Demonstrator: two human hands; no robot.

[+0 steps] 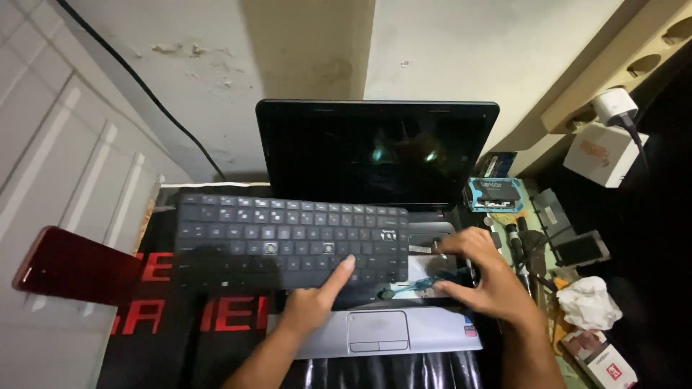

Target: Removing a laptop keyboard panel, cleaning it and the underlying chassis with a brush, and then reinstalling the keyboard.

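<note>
The keyboard [288,241], a black panel lifted off its laptop [404,338], lies across the middle of the frame, shifted left so that its left half overhangs the black mat with red lettering [180,317]. At the far left edge I see a dark red, flat phone-like thing [72,266], apart from everything else. My left hand [313,302] comes up from the lower centre; its index finger is stretched out and presses on the lower right part of the keyboard, the other fingers curled under, gripping nothing. Beneath and behind it sits the silver laptop base with its touchpad [378,331], and the dark screen [375,155] stands upright in the upper middle. Right of the keyboard the opened bay of the laptop shows, with a thin bluish ribbon cable [414,287] running out from under the keyboard's edge. My right hand [486,277] hovers over that bay, fingers bent and spread, fingertips at the cable's end; whether they pinch it I cannot tell. Further right lie small parts and tools, a crumpled white tissue [587,302], and, in the upper right, a white plug adapter [615,106].
</note>
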